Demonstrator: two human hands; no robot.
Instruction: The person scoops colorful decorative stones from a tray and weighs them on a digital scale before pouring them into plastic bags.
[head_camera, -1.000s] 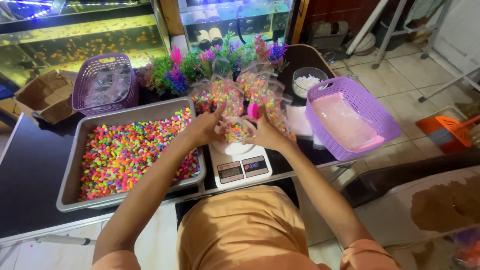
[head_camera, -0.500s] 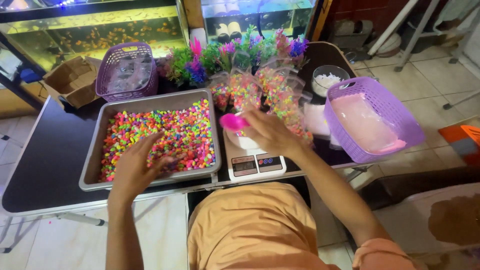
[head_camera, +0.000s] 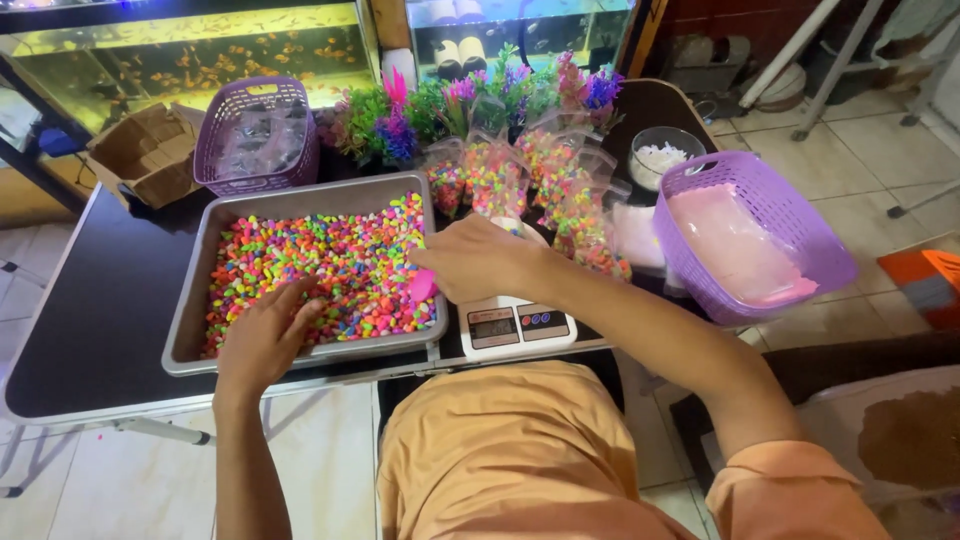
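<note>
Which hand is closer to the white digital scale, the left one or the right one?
Right. The right hand holds a pink scoop just above the digital scale, beside its left end. The left hand rests on the coloured pebbles in the metal tray, further left.

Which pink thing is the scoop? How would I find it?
Start at the big metal tray of rainbow pebbles. Look to its right edge, where the right hand reaches in. The pink scoop peeks out under that hand: plain pink, unlike the many-coloured pebbles.
</note>
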